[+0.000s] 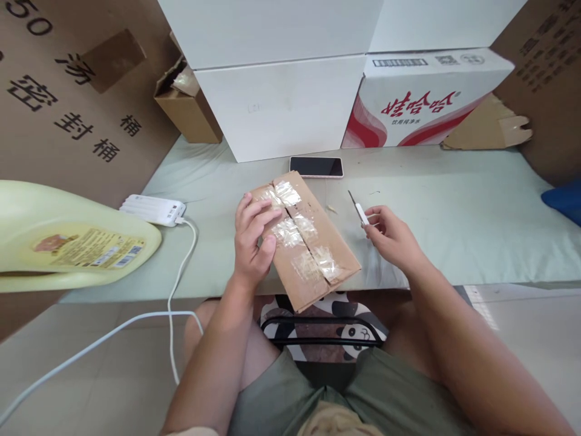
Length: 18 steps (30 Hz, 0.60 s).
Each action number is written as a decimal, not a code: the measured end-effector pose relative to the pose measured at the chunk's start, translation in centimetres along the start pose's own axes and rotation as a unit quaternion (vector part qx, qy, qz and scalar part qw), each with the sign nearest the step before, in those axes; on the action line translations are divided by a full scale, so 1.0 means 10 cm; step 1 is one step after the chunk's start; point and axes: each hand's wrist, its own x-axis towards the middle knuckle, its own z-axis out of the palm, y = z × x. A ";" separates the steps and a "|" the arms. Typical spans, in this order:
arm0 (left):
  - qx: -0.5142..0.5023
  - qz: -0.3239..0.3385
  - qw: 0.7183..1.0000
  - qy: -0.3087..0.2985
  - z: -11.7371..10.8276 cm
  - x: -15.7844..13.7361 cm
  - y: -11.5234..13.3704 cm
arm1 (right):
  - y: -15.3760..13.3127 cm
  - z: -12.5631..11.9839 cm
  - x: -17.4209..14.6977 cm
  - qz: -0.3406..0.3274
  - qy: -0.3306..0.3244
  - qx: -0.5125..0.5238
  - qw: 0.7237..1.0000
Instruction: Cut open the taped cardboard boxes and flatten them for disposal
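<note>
A flat brown cardboard box [303, 242] lies at a slant across the table's front edge, its near corner jutting out over it. Patches of shiny clear tape cover its middle seam, which shows as a dark slit. My left hand [255, 239] grips the box at its left side, with fingers over the top face and the thumb on it. To the right of the box, my right hand [388, 235] is closed around a small white utility knife [361, 213]. The thin dark blade is out and points up and left, apart from the box.
A phone [316, 166] lies behind the box. White cartons [290, 103] and a red-and-white carton [422, 109] stand at the back. On the left are a power bank [152, 209] with a cable, a yellow jug [68, 236], and an opened small box [190, 112].
</note>
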 end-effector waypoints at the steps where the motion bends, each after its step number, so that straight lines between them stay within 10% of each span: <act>1: 0.009 0.003 1.000 -0.001 0.00 0.00 0.00 | -0.01 0.01 -0.01 -0.011 -0.001 0.045 0.999; 18: 0.038 0.033 0.999 -0.007 0.00 -0.01 -0.02 | -0.04 0.07 -0.03 -0.032 0.062 0.201 0.977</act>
